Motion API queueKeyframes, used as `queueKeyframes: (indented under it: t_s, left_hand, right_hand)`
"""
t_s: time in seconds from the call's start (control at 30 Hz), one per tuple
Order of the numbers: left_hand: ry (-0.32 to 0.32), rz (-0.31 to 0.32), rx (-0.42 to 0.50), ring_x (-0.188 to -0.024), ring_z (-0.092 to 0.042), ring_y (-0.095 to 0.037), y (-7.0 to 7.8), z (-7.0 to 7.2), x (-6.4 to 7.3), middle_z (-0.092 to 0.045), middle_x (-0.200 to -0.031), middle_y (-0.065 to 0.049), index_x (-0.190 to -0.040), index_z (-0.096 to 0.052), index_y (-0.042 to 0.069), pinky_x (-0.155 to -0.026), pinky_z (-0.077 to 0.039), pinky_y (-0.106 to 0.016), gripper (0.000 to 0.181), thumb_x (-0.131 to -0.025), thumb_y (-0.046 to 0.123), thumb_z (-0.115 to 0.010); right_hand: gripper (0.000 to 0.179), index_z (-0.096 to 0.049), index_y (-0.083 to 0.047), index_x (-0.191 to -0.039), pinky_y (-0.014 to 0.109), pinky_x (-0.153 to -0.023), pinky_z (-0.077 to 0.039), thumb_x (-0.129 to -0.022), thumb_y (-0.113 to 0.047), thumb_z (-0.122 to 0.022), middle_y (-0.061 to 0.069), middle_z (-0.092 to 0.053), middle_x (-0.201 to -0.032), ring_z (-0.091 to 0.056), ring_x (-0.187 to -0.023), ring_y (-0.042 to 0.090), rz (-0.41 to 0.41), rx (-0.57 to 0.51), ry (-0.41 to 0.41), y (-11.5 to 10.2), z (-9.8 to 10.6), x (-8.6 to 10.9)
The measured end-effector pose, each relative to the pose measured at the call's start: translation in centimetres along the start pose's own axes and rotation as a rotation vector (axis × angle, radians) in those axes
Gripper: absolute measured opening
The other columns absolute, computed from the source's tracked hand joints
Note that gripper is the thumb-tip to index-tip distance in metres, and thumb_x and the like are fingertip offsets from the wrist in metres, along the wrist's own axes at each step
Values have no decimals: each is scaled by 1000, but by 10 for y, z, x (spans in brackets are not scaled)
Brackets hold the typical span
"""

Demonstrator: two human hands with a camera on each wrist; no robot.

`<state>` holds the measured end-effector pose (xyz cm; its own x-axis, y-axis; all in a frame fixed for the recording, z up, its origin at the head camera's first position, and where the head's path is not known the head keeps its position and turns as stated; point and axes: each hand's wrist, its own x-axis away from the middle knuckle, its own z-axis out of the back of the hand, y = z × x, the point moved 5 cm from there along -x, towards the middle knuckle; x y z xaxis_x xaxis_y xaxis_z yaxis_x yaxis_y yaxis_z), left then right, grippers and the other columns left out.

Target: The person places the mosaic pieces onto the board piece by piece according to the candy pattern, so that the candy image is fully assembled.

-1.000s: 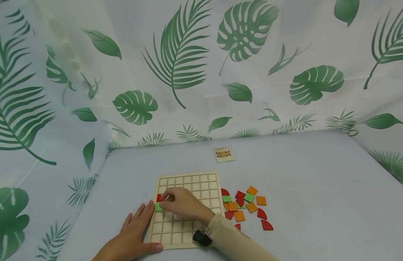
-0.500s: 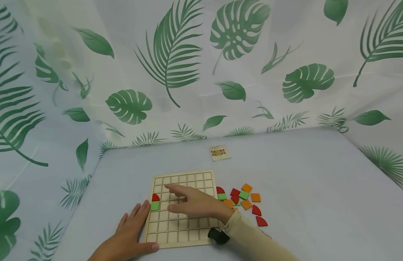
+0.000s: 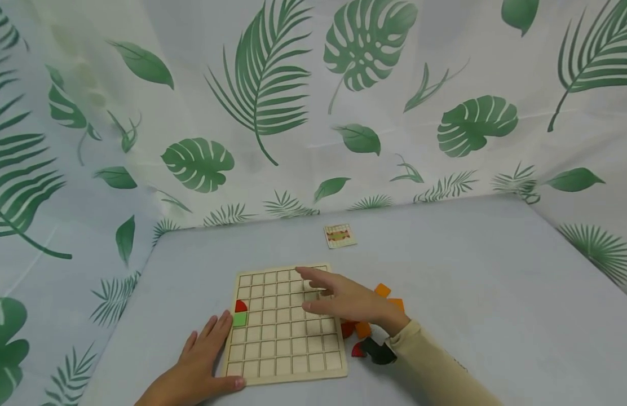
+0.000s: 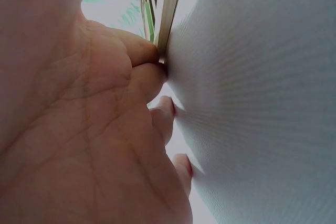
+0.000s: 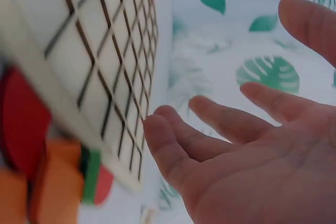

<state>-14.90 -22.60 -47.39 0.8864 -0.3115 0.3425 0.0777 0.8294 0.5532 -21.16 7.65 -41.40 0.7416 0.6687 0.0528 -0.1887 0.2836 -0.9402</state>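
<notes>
A pale wooden grid board [image 3: 273, 338] lies on the table. Near its left edge a red quarter-round tile [image 3: 241, 305] sits in one cell, and a green square tile [image 3: 239, 319] fills the cell just below. My left hand [image 3: 197, 363] rests flat with fingers spread along the board's left side; in the left wrist view its fingertips [image 4: 149, 52] touch the rim. Over the board's right part hovers my right hand [image 3: 346, 296], fingers extended and holding nothing. Loose orange tiles [image 5: 60, 187] and a red tile [image 5: 23, 119] lie beside the board, partly hidden by my right arm in the head view.
A small pattern card [image 3: 340, 236] lies behind the board, printed with a red, green and orange design. A leaf-printed cloth [image 3: 293, 186] rises as a wall behind the table and at both sides. A dark wrist camera [image 3: 380, 352] hangs below the right wrist.
My right hand has let go of the red quarter-round tile on the board, straightened its fingers and moved right towards the loose tiles. The left hand stays at the board's edge.
</notes>
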Motion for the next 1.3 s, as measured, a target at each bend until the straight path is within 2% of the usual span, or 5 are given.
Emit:
queueKeyframes:
  t_s: [0.17,0.37,0.6,1.0,1.3]
  left_hand:
    - [5,-16,6,-162,-1,-47,-1,0,0,-12,-178,-19,-171,-16,3,-122,5,-71,130,-80,60,-89]
    - [14,-22,8,-161,-1,-48,-3,-1,-1,-12,-177,-20,-171,-16,2,-123,5,-71,132,-78,62,-89]
    - [-9,-52,47,-161,1,-50,0,0,0,-10,-178,-21,-171,-14,1,-121,7,-73,127,-83,56,-88]
    - [7,-12,-12,-162,-2,-47,4,1,2,-13,-178,-19,-171,-15,2,-123,2,-72,130,-81,60,-89]
    - [16,-13,19,-162,0,-46,-2,-1,0,-13,-178,-19,-171,-17,2,-123,7,-69,132,-78,62,-88]
  right_hand:
    - [72,-36,-9,-167,63,-119,-36,-107,-34,-65,21,-38,-168,-41,-150,45,18,-1,40,1,23,10]
    - [65,-43,-6,-164,59,-114,-45,-108,-30,-66,23,-42,-164,-46,-146,45,-19,-13,108,8,44,21]
    - [60,-49,-4,-159,58,-110,-49,-107,-29,-67,23,-51,-157,-51,-142,46,-81,63,172,21,62,35]
    - [45,-65,0,-142,51,-103,-51,-102,-19,-71,13,-70,-132,-62,-123,35,-104,235,168,31,80,45]
    - [34,-73,-4,-128,44,-94,-56,-96,-15,-79,5,-71,-118,-65,-109,26,-176,287,110,49,82,48]
